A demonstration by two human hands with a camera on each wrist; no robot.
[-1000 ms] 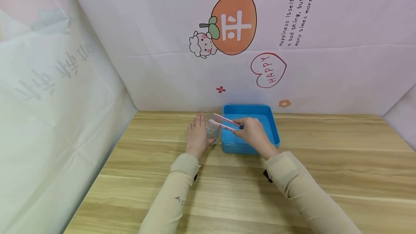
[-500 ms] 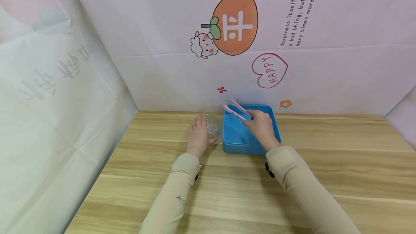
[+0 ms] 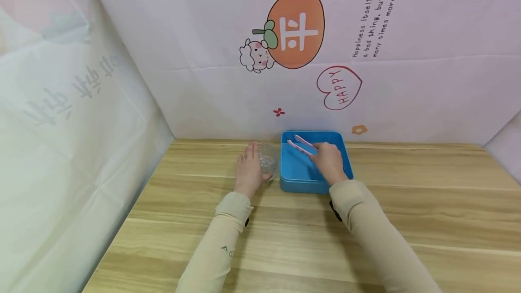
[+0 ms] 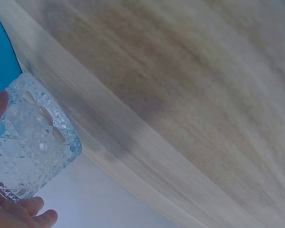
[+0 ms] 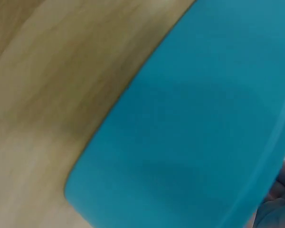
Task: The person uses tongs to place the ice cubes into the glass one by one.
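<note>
A clear cut-glass cup (image 3: 268, 159) with a faceted surface stands on the table, left of a blue box (image 3: 305, 186). My left hand (image 3: 249, 171) holds the glass from its left side. In the left wrist view the thumb and fingers wrap the glass (image 4: 31, 137), and its contents cannot be made out. My right hand (image 3: 329, 162) grips pink tongs (image 3: 303, 145) over the box; the tips point to the far left and stand apart, with nothing visible between them. The right wrist view is filled mostly by the box's side (image 5: 190, 128), hiding most of that hand.
The wood-grain table (image 3: 285, 238) meets a printed white cloth backdrop (image 3: 211, 98) just behind the box and glass. Another cloth wall (image 3: 101, 148) rises along the left side. A small dark spot shows near the box's right wall, too small to identify.
My right hand has drawn the tongs away from the glass, rightward over the box, then lowered them towards its inside. My left hand stays on the glass.
</note>
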